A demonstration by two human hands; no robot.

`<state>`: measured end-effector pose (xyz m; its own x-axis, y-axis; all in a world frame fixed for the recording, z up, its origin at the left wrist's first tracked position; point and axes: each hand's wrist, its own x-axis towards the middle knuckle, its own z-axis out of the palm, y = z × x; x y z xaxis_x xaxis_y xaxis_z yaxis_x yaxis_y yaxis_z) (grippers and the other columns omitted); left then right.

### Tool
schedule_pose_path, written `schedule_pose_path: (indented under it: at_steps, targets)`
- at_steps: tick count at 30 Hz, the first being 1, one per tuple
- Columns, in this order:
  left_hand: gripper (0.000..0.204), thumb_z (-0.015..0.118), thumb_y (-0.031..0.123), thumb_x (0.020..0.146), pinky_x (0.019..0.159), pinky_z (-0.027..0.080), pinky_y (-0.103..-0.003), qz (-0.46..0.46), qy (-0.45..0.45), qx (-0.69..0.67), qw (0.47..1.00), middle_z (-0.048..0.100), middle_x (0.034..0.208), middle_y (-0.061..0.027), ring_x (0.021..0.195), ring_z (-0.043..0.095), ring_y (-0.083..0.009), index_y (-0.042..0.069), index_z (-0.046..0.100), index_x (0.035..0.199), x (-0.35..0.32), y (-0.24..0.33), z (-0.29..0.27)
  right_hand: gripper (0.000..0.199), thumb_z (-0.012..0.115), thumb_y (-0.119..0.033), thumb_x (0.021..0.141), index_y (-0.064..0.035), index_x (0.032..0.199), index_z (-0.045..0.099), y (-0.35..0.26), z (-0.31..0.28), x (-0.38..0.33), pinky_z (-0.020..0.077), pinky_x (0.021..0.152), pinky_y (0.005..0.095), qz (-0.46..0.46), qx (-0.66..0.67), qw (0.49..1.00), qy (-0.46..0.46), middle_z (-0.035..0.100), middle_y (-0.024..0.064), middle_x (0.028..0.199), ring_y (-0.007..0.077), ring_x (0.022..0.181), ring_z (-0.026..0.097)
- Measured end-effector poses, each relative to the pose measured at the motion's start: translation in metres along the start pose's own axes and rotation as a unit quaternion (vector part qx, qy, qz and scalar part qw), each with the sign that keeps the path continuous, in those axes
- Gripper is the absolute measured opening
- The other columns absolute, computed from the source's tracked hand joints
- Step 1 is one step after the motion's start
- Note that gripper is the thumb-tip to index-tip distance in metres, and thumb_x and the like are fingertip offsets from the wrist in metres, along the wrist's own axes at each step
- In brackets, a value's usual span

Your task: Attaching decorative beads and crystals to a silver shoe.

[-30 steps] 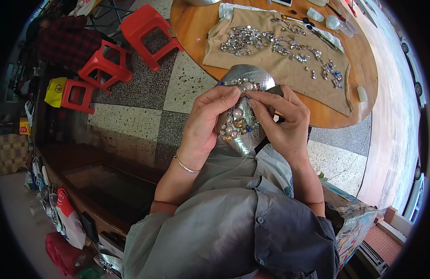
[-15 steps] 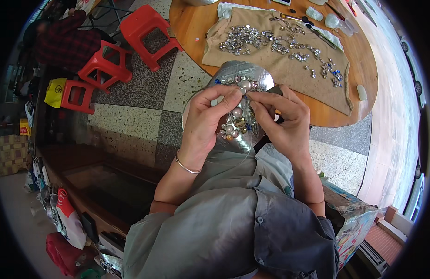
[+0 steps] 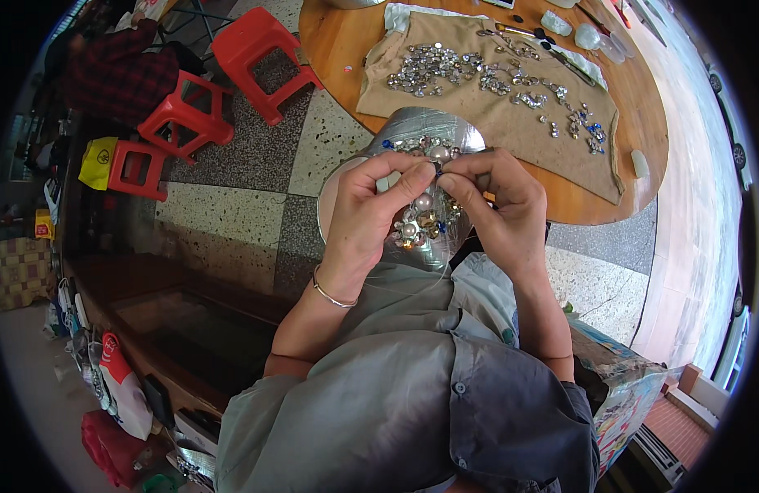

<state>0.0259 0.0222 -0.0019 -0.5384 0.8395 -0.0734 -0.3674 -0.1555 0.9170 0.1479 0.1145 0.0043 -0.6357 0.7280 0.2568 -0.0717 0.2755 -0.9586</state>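
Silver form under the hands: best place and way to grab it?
Probably by the bare, rounded upper end of the silver form, coming from the table side. That end sticks out past the beads, which crowd its middle, where the left hand and right hand meet over it.

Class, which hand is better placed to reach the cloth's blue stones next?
Probably the right hand: the blue stones lie on its side, and the left hand is farther away.
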Motion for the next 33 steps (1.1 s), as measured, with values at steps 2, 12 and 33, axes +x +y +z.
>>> schedule_pose_path:
  at_steps: [2, 12, 33]
  targets:
    - [0.010, 0.065, 0.007, 0.080, 0.067, 0.044, -0.020, 0.020, -0.014, 0.002, 1.000, 0.063, 0.083, -0.0020, 0.074, 0.056, -0.0061, 0.000, 0.066, 0.088, 0.000, 0.001, 0.003, 0.027, 0.066, 0.002, 0.075, -0.0006, 0.102, 0.062, 0.002, 0.000, 0.002, 0.0355, 0.056, 0.0168, 0.005, 0.034, 0.999, 0.007, 0.049, -0.0018, 0.068, 0.0049, 0.060, 0.046]
    - [0.017, 0.068, 0.005, 0.077, 0.072, 0.043, -0.019, -0.038, -0.048, 0.020, 0.998, 0.059, 0.084, -0.0003, 0.080, 0.053, -0.0063, 0.001, 0.063, 0.092, 0.005, 0.009, -0.009, 0.010, 0.049, -0.007, 0.089, -0.0018, 0.096, 0.054, -0.020, -0.033, 0.004, 0.0370, 0.062, 0.0204, 0.080, 0.136, 0.988, 0.001, 0.049, 0.0006, 0.079, 0.0063, 0.066, 0.043]
    - [0.047, 0.071, -0.004, 0.071, 0.079, 0.045, -0.023, 0.170, -0.090, 0.214, 0.958, 0.053, 0.105, -0.0057, 0.093, 0.053, -0.0112, 0.003, 0.049, 0.111, -0.002, 0.001, -0.003, 0.009, 0.055, 0.000, 0.083, -0.0017, 0.091, 0.054, -0.033, -0.025, -0.032, 0.0390, 0.052, 0.0240, -0.039, -0.106, 0.992, -0.055, 0.055, 0.0049, 0.068, 0.0099, 0.058, 0.051]
